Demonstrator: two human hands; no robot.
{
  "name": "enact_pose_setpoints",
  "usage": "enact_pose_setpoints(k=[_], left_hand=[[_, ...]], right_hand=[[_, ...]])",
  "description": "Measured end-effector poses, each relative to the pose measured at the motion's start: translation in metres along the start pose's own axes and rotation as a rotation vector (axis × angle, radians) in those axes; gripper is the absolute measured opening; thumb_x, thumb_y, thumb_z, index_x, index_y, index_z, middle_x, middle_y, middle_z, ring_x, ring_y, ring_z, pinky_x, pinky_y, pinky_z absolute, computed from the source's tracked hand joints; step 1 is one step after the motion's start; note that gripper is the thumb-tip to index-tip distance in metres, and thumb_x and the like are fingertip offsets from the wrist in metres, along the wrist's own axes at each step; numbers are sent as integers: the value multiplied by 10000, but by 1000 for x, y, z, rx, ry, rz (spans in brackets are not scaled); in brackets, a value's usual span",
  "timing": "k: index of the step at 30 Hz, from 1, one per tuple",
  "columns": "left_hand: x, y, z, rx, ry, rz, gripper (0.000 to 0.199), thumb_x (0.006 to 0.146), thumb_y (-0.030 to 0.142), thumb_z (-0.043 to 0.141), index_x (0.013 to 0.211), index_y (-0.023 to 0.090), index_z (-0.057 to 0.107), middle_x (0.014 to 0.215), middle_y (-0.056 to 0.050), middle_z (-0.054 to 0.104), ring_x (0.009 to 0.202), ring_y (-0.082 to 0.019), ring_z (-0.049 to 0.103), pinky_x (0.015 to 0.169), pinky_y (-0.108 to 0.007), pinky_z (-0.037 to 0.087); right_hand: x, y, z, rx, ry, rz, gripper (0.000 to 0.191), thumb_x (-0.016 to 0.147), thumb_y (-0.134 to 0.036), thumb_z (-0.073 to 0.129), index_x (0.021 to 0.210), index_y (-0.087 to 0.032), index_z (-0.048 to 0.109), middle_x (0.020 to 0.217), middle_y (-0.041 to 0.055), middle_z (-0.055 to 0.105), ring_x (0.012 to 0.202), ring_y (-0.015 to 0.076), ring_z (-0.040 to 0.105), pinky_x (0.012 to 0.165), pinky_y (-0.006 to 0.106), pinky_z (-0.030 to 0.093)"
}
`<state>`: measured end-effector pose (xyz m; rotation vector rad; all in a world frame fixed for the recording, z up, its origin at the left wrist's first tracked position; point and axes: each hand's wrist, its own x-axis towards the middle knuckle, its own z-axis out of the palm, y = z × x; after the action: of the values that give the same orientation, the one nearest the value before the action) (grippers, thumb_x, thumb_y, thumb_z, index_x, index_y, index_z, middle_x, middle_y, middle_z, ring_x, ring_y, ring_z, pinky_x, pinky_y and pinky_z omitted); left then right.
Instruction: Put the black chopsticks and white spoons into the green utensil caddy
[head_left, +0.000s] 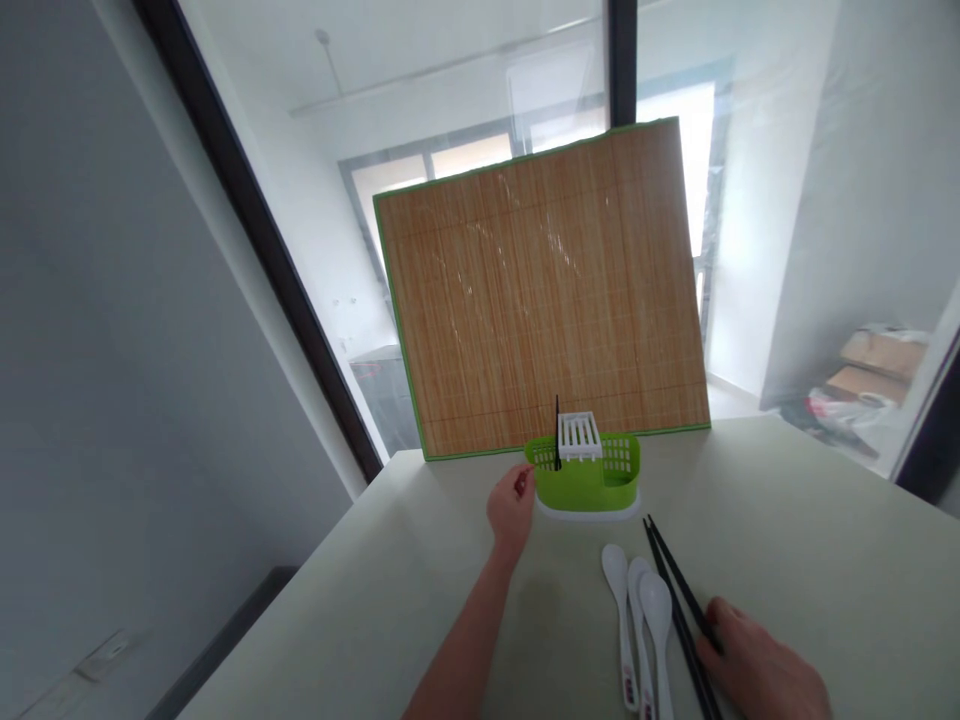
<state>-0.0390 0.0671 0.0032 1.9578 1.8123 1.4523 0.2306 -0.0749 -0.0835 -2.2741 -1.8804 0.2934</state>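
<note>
My left hand [512, 503] is closed, its fingertips pinched at the left edge of a green plastic cutlery basket [577, 488]. The basket has a white base and a slotted white rack [579, 437] on top, and a thin black stick [557, 430] stands upright in its left part. At the lower right, my right hand [761, 665] has its fingers closed on the rear end of a black chopstick [682, 583]. More black chopstick length [681, 620] lies just left of it. Three white spoons [614, 568] lie side by side left of the chopsticks, bowls pointing away from me.
A bamboo mat [544, 300] with green edging leans upright against the glass behind the basket. The pale table [420, 570] extends to both sides. A grey wall [112, 400] rises on the left. Beyond the glass at right are cardboard pieces [885, 355].
</note>
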Motion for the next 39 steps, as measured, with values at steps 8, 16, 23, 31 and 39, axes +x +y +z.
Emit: enact_pose_setpoints(k=[8, 16, 23, 31, 39], left_hand=[[-104, -37, 7, -230, -120, -127, 277, 841, 329, 461, 977, 180, 651, 804, -48, 681, 624, -128, 579, 611, -243, 453], [-104, -32, 15, -247, -216, -99, 262, 848, 285, 446, 1002, 191, 636, 812, -35, 674, 676, -131, 588, 668, -257, 461], [-109, -31, 14, -244, -218, -63, 252, 856, 277, 446, 1007, 199, 633, 828, -28, 672, 671, -123, 577, 676, -258, 464], [-109, -28, 15, -253, -242, -51, 238, 848, 247, 455, 990, 205, 642, 839, -19, 677, 676, -118, 584, 663, -249, 466], [-111, -27, 16, -278, -248, -38, 236, 844, 245, 454, 971, 202, 650, 876, -27, 679, 694, -123, 594, 665, -256, 475]], right_hand=[[8, -4, -17, -77, -31, 42, 135, 812, -291, 388, 748, -222, 486, 860, 70, 669, 789, 268, 653, 580, 344, 401], [17, 6, -13, -100, 3, 30, 196, 825, -362, 401, 760, -217, 515, 822, 75, 663, 766, 272, 652, 587, 350, 404], [28, 13, -17, -176, 48, -19, 140, 758, -182, 447, 770, -188, 587, 878, 102, 664, 819, 295, 648, 600, 346, 398], [34, 26, -14, -233, 56, -64, 252, 775, -78, 389, 869, -171, 603, 902, 113, 675, 802, 278, 654, 595, 328, 393], [44, 39, -40, -141, 100, -82, 85, 783, -221, 465, 795, -194, 545, 890, 93, 657, 813, 258, 630, 585, 290, 347]])
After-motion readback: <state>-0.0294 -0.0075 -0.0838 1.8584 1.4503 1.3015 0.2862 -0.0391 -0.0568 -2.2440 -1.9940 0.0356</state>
